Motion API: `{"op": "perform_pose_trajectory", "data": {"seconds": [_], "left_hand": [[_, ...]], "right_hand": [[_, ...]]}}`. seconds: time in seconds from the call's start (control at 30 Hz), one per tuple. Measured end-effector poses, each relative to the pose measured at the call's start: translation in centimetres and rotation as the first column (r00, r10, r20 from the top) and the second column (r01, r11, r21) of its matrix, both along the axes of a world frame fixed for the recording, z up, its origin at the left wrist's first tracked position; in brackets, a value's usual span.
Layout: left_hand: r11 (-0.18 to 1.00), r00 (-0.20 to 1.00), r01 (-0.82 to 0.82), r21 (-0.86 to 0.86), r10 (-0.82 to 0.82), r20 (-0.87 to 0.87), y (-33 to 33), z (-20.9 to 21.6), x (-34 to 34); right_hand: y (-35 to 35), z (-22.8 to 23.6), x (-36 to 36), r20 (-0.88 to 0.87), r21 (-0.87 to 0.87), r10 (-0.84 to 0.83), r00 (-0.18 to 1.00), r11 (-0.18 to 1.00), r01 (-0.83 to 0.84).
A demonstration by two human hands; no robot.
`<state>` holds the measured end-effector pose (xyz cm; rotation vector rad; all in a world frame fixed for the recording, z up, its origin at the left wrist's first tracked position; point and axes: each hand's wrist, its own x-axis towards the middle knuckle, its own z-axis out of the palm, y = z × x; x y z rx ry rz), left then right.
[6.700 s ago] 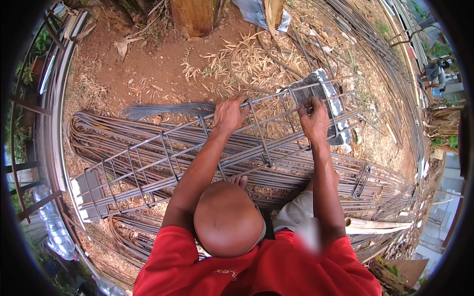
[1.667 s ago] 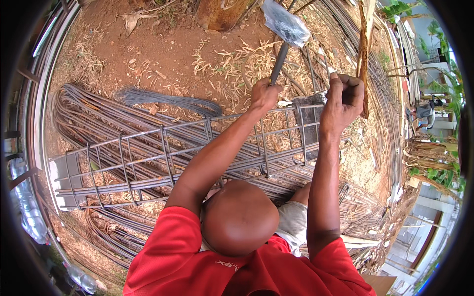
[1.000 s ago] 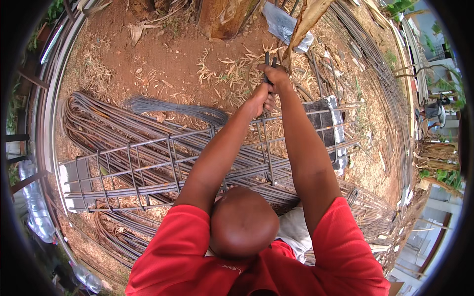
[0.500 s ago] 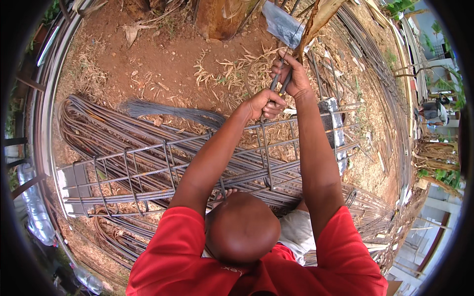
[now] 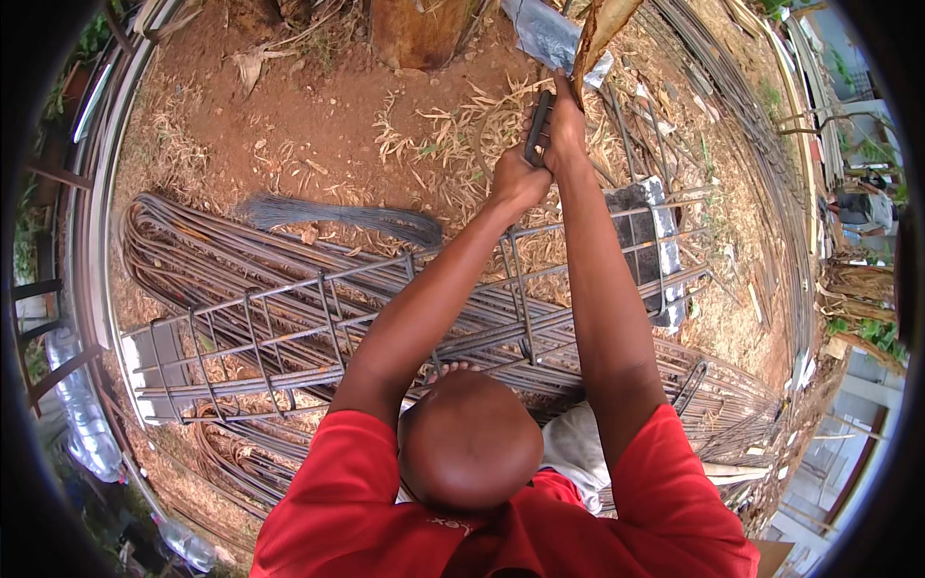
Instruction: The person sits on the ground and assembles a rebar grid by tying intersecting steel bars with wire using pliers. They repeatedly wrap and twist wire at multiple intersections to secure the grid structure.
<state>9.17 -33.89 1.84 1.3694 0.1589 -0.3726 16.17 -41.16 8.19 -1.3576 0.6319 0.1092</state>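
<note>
My right hand (image 5: 567, 125) is closed around the black handles of a pair of pliers (image 5: 538, 130), its thumb stretched along them and its fingertips showing behind. Just below, my left hand (image 5: 521, 180) makes a fist at the lower end of the same tool, hiding its jaws. Both arms reach forward over a long rebar cage (image 5: 323, 281) of straight bars with square stirrups. Its right end lies over a dark block with a white edge (image 5: 636, 236); its left end is at a grey block (image 5: 159, 361). Whether the pliers touch any wire is hidden.
A bundle of thin tie wire (image 5: 347, 217) lies beyond the cage. Bent rebar (image 5: 183, 241) is stacked beneath it. A tree stump (image 5: 414, 34), clear plastic sheet (image 5: 549, 43) and dry brown leaf (image 5: 599, 34) are ahead. At the far right is another person (image 5: 867, 207).
Both hands have moved slightly forward with the pliers. My right hand has turned, its thumb now along the handles, and my left hand has shifted right, close against the right wrist.
</note>
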Motion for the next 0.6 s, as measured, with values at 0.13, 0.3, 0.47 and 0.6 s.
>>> {"op": "perform_pose_trajectory", "data": {"seconds": [0.13,0.3,0.47,0.6], "left_hand": [[0.998,0.997,-0.058,-0.015,0.057,-0.061,-0.3,-1.1,0.3],[0.995,0.995,-0.098,0.013,0.097,0.020,-0.6,-1.9,0.3],[0.994,0.990,0.022,-0.106,-0.007,0.142,0.5,0.6,-0.5],[0.827,0.968,0.230,-0.514,-0.249,0.032,3.7,4.8,-2.6]], "right_hand": [[0.6,-2.2,1.8,-0.047,-0.078,0.031,0.998,0.996,-0.035],[1.5,-3.8,3.9,-0.027,-0.411,0.015,1.000,0.911,-0.024],[2.4,1.3,0.4,0.093,-0.479,0.008,0.996,0.877,0.038],[2.2,7.0,-5.8,0.255,-0.165,0.160,0.954,0.979,-0.120]]}}
